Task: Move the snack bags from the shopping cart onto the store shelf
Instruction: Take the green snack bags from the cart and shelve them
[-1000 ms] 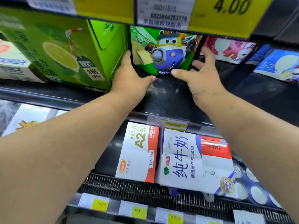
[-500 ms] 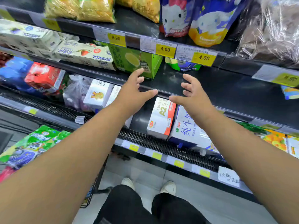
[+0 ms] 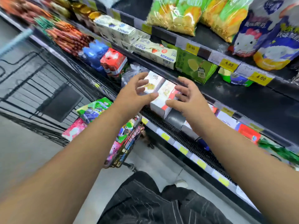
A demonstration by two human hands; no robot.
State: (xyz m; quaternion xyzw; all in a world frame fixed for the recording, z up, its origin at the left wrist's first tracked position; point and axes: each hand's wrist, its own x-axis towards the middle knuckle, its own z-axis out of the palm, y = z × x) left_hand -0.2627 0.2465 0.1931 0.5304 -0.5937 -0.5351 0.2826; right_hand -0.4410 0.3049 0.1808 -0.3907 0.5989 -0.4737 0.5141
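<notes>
The snack bags (image 3: 95, 109) lie piled in the shopping cart (image 3: 129, 143) at lower left, a green one on top and pink ones beneath. One green bag (image 3: 234, 79) already stands on the store shelf (image 3: 234, 97), tucked under the price rail. The left hand (image 3: 135, 92) and right hand (image 3: 187, 97) hang between cart and shelf, both with fingers spread and holding nothing.

The glossy bags look slippery, so one taken from the heap could slide out or drag a neighbour over the cart's rim. The shelf opening is low, and a tall bag may snag on the yellow price tags (image 3: 258, 77). A green carton (image 3: 195, 68) crowds the left of the gap, and white cartons (image 3: 158, 96) sit just below the hands.
</notes>
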